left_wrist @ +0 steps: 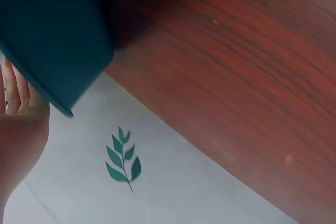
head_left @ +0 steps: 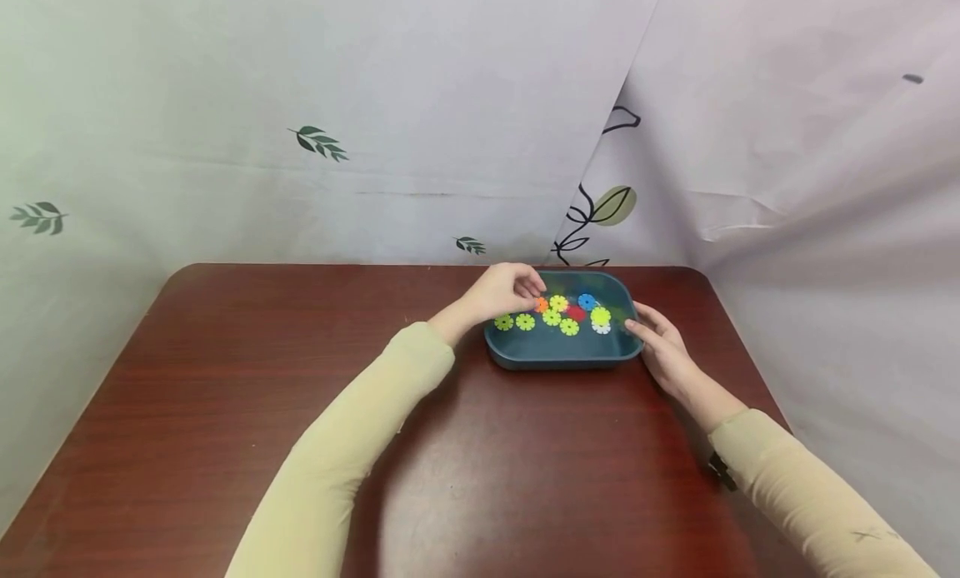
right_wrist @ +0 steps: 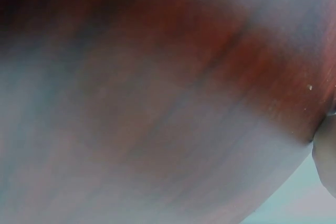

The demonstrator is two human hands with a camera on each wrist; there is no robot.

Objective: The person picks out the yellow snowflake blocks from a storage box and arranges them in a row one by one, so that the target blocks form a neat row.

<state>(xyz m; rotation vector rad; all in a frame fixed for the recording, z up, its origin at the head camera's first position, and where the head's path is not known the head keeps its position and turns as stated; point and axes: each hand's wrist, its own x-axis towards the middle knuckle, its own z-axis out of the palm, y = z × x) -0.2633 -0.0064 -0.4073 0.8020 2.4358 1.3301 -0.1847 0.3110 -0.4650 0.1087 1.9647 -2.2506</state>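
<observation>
A dark blue-green tray [head_left: 566,364] stands near the table's back edge, with several notched plastic discs in it. My left hand [head_left: 504,293] reaches over the tray's left side, its thumb tip right by an orange disc [head_left: 541,305] and its fingers loosely bent. In the left wrist view, the tray's outer wall [left_wrist: 58,40] partly hides that hand [left_wrist: 26,100]. My right hand [head_left: 663,349] holds the tray's right end, thumb over the rim and fingers along the outside. A blue disc [head_left: 587,301], a red disc [head_left: 575,313] and several yellow-green discs [head_left: 569,327] lie in the tray.
The reddish-brown wooden table [head_left: 300,395] extends in front and to the left of the tray. Close behind it hangs a pale cloth backdrop [head_left: 412,145] with leaf prints, which also runs along the right side. The right wrist view is mostly blurred tabletop [right_wrist: 157,103].
</observation>
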